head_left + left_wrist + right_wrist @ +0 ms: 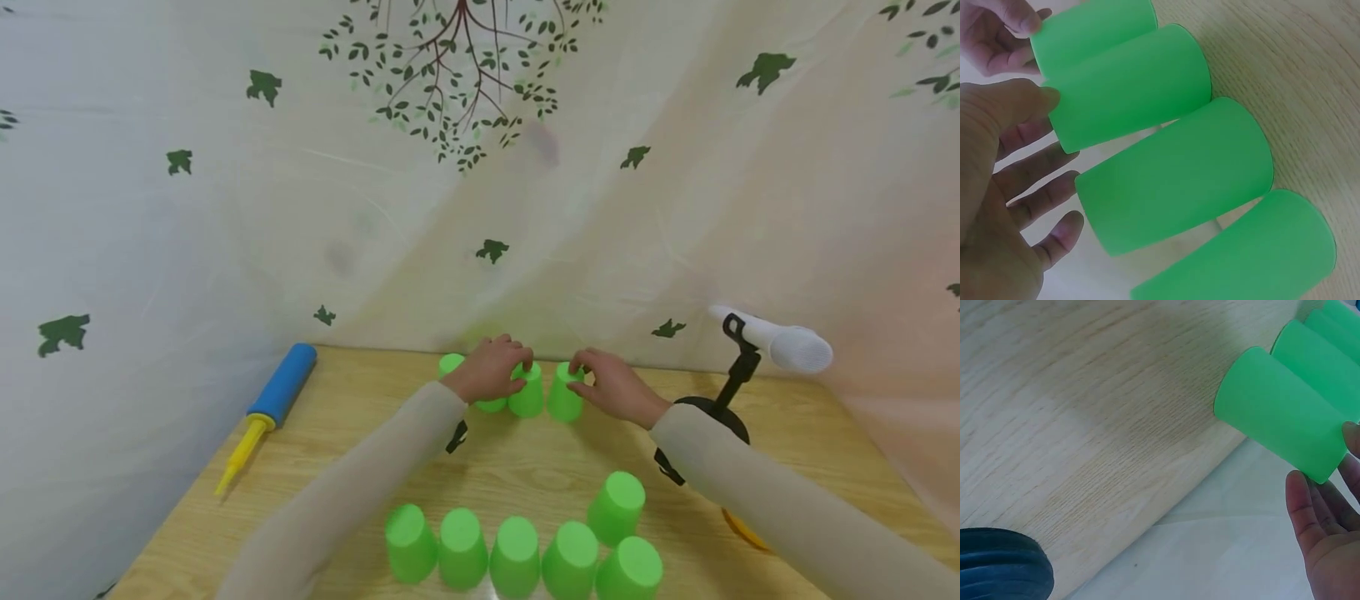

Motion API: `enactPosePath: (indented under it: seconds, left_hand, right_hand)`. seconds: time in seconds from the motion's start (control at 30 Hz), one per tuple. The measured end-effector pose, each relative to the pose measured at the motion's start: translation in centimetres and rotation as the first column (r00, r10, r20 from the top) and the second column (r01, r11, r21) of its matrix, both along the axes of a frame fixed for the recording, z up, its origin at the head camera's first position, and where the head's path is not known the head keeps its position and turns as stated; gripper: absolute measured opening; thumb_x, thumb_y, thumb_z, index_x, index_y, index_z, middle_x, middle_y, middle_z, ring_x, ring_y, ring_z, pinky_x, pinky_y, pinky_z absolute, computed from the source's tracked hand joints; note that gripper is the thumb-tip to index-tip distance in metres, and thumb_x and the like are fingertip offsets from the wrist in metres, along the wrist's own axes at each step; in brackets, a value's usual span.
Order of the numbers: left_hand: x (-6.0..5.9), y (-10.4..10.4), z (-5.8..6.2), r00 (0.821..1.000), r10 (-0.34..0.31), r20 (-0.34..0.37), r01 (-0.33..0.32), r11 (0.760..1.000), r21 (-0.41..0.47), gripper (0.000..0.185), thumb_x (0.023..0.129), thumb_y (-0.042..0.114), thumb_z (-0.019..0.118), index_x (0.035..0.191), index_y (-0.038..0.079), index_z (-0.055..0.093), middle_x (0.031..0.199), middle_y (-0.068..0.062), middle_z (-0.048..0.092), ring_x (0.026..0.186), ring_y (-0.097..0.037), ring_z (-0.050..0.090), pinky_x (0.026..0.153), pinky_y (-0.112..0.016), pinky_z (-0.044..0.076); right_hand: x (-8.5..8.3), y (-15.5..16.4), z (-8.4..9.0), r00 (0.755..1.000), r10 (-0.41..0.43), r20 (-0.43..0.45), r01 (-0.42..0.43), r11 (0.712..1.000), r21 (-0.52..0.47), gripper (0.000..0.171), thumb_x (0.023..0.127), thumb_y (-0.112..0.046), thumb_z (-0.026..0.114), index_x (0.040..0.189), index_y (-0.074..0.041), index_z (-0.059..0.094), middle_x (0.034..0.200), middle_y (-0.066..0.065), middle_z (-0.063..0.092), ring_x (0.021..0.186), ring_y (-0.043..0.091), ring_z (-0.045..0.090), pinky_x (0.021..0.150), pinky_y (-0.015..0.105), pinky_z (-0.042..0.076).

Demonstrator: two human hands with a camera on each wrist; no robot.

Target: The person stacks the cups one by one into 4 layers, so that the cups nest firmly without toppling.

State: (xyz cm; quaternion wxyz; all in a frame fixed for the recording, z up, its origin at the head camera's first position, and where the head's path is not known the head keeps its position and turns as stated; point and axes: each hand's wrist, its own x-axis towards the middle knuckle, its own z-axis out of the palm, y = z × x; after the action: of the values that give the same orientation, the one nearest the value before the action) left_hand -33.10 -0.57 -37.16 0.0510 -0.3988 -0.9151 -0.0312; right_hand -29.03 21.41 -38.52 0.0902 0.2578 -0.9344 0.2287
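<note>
Curtain: pale cloth printed with leaves and a tree, hung behind and to both sides, closing the room in tight around the work.

Surface: light wood grain, flat, matte. Cups should stand steady on it and slide with little push.

Off to the sides: blue and yellow pump on the left, well apart from the cups; a black stand carrying a white microphone on the right, near the right sleeve.

Near row of cups: six green plastic cups upside down at the front edge, untouched.

Far row of cups: four upside-down green cups at the back of the surface, side by side against the curtain. Judged light, thin-walled, smooth, somewhat springy; easy to tip or crush if squeezed. Best taken round the side wall near the closed top, with light pressure.

Left hand: fingers curled over the top of a far-row cup.

Right hand: fingertips pinching the rightmost far-row cup.
</note>
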Motion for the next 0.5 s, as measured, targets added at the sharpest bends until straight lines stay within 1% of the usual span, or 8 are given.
enactPosePath:
  seconds: [0.17,0.27,0.5]
  left_hand:
    - [-0.09,0.18,-0.04,1.000,0.016,-0.008,-0.016,1.000,0.009,0.019,0.080,0.030,0.059,0.096,0.021,0.055,0.093,0.008,0.054,0.088,-0.014,0.042,0.074,-0.037,0.034]
    - [-0.09,0.20,0.02,1.000,0.023,0.003,-0.023,1.000,0.021,0.019,0.080,0.028,0.060,0.097,0.020,0.056,0.093,0.007,0.055,0.087,-0.014,0.042,0.075,-0.038,0.034]
    - [0.14,0.10,0.10,0.999,0.028,0.022,-0.029,0.999,0.022,0.021,0.080,0.028,0.060,0.099,0.019,0.056,0.098,0.006,0.055,0.091,-0.016,0.042,0.078,-0.039,0.034]
  right_hand:
    - [-0.55,-0.36,0.23,1.000,0.005,0.005,-0.005,1.000,0.002,0.020,0.077,-0.017,0.065,0.091,-0.007,0.055,0.090,0.004,0.054,0.084,0.025,0.053,0.069,0.035,0.043]
    - [-0.73,-0.43,0.32,1.000,0.010,0.010,-0.011,1.000,0.009,0.020,0.077,-0.017,0.065,0.091,-0.007,0.055,0.089,0.004,0.055,0.084,0.024,0.053,0.069,0.034,0.043]
    - [-0.54,-0.33,0.23,0.998,0.001,0.061,-0.003,1.000,0.021,0.023,0.076,-0.018,0.066,0.093,-0.008,0.055,0.093,0.004,0.054,0.087,0.025,0.052,0.072,0.036,0.042]
